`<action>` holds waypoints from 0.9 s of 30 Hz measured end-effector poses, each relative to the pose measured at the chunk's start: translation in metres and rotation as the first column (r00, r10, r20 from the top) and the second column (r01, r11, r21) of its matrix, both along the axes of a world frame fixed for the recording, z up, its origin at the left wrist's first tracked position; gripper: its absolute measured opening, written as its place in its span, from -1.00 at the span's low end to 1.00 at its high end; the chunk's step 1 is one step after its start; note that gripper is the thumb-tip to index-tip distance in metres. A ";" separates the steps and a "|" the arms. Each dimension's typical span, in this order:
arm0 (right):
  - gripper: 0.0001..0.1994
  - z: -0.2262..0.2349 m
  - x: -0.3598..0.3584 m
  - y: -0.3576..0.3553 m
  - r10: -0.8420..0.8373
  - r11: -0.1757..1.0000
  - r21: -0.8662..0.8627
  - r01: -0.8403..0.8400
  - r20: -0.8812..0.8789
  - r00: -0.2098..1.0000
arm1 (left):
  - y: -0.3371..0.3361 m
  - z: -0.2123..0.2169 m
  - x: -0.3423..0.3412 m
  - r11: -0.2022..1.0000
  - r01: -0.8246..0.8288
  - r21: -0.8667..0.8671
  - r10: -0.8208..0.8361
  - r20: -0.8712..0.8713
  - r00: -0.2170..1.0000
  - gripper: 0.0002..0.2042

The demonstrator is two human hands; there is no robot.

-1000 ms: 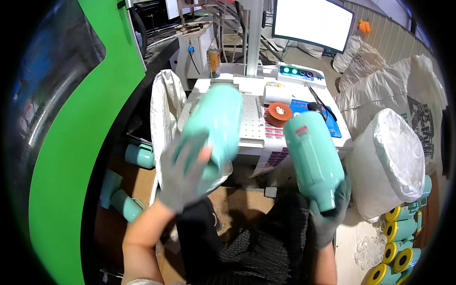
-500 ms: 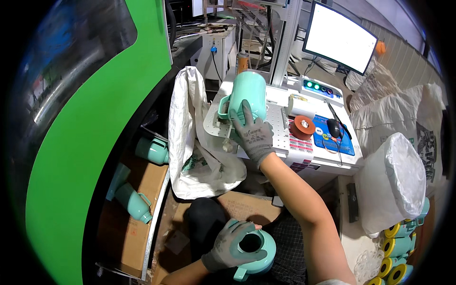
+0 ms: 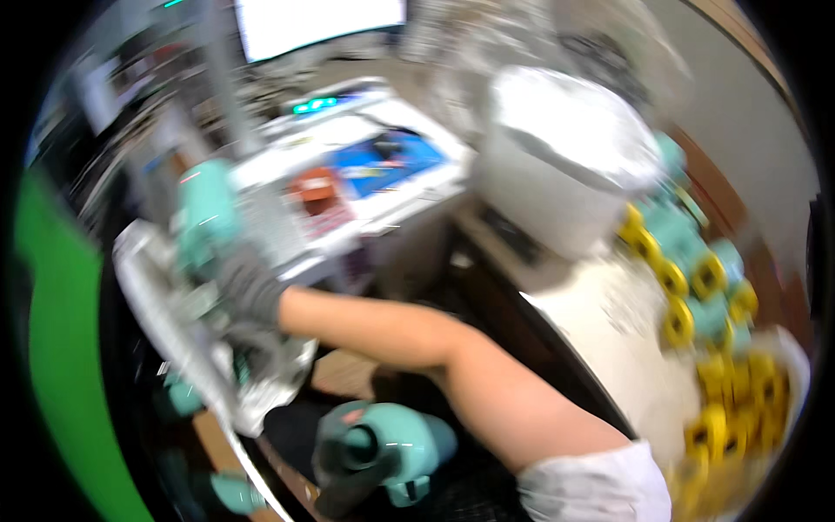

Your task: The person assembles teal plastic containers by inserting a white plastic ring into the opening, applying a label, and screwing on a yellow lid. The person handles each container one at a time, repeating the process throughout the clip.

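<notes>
The right hand (image 3: pixel 248 291), gloved fingers clamped on a teal cone (image 3: pixel 204 222), is now lowering it into the white bag (image 3: pixel 165 322) at 9 o'clock. The left hand (image 3: pixel 348 457) is still gripping another teal cone (image 3: pixel 404 444) at 6 o'clock; bagging is continuing.

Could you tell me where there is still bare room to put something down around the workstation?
The pale surface between the big white wrapped bundle and the yellow-capped teal cones looks bare, though blurred. The console is crowded. The right hand pushes a teal cone into the bag; the left hand holds another cone.
</notes>
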State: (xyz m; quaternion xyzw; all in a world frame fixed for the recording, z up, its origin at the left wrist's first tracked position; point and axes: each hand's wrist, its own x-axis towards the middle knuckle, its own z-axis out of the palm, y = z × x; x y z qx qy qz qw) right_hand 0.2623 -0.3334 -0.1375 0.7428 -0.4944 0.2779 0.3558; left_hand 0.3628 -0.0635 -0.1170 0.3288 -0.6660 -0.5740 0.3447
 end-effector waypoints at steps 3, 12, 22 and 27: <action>-0.39 0.013 -0.070 0.114 0.453 0.852 0.042 -0.522 0.442 0.774 | 0.001 -0.008 0.006 0.998 0.006 0.059 -0.002 -0.065 0.998 -0.37; -0.40 -0.077 -0.350 0.492 -0.553 0.775 0.217 0.593 0.686 0.472 | -0.035 -0.038 0.005 0.996 0.086 -0.016 -0.081 0.210 0.974 -0.25; -0.21 -0.117 -0.618 0.877 -0.103 -0.201 0.210 0.957 0.967 -0.234 | -0.040 -0.032 -0.045 0.995 0.060 0.077 -0.079 0.284 0.956 -0.39; -0.26 -0.114 -0.624 0.830 -0.212 -0.135 0.201 0.970 0.951 -0.226 | -0.029 -0.013 -0.054 0.997 0.042 0.066 -0.062 0.335 0.940 -0.39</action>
